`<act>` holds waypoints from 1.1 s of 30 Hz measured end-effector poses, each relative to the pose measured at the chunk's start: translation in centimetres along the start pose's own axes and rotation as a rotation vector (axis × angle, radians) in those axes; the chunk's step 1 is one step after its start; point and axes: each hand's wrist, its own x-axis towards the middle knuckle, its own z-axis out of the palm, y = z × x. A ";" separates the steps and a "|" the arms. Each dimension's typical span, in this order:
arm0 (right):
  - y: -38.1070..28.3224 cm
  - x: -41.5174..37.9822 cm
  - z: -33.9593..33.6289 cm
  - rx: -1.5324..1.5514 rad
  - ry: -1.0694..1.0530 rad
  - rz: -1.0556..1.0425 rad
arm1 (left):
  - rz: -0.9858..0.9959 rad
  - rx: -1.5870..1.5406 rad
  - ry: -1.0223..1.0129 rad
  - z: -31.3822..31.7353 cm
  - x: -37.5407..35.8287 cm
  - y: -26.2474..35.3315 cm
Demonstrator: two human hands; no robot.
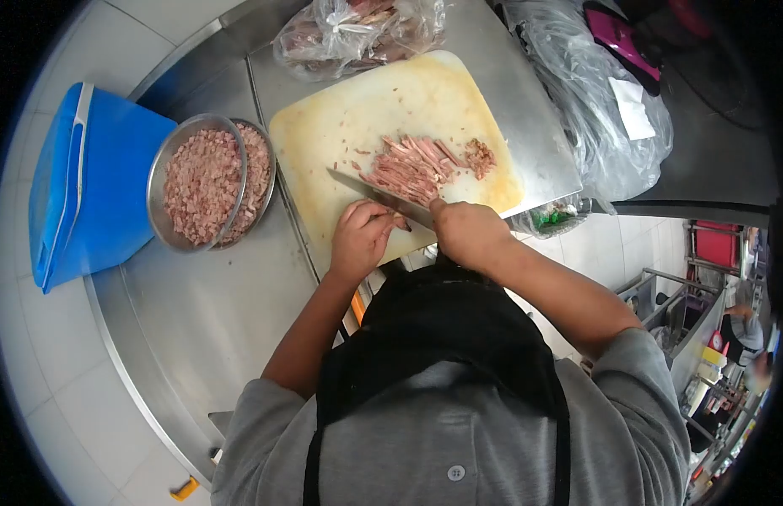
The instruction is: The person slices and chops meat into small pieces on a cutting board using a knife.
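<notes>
My right hand [469, 236] is wrapped round the handle of a kitchen knife [374, 192], whose blade lies across the near part of a white cutting board [324, 126]. Just past the blade is a pile of pink meat strips [412, 169], with a small heap of browner scraps [479, 158] at its right. On the near side of the blade, my left hand [363, 239] has its fingers closed on a small meat piece [400, 222], mostly covered by the fingertips. Tiny meat bits are scattered over the board.
Two overlapping metal bowls [158, 201] of diced meat stand left of the board, beside a blue cooler [104, 194]. A plastic bag of meat [357, 34] lies behind the board. Clear plastic bags [568, 76] are at the right. Another person [744, 329] is far right.
</notes>
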 end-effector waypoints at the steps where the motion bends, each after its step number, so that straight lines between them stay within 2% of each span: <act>1: -0.1 -0.9 -0.8 -0.020 -0.020 -0.001 | 0.007 0.008 0.010 0.1 0.0 -0.1; 3: -0.4 -3.1 -2.2 -0.051 -0.072 0.007 | -0.001 -0.014 0.016 -0.2 0.1 0.3; 7: -0.7 -3.2 -0.8 -0.027 -0.132 0.061 | -0.023 0.001 0.015 -0.3 0.2 0.4; 9: -0.6 -0.9 1.5 0.028 -0.004 -0.012 | -0.014 -0.006 0.007 -0.3 0.2 0.4; 13: -0.4 -0.2 0.1 0.007 0.017 -0.068 | -0.002 0.007 0.019 -0.1 0.0 0.1; 15: -0.9 -2.7 -2.2 -0.023 -0.077 -0.023 | -0.016 0.001 0.011 -0.3 0.0 0.5; 18: -0.3 -3.3 -0.4 0.044 -0.065 0.013 | -0.026 0.009 0.008 -0.4 0.2 0.6; 21: -0.4 -0.6 2.1 0.065 -0.010 0.011 | 0.008 0.034 0.015 -0.2 0.1 0.4; 27: -0.2 -3.1 -1.8 0.031 -0.072 -0.035 | 0.032 0.038 0.015 -0.3 -0.1 0.3; 33: 0.0 -0.4 2.2 0.055 -0.012 -0.003 | 0.044 0.030 0.041 -0.1 -0.1 0.3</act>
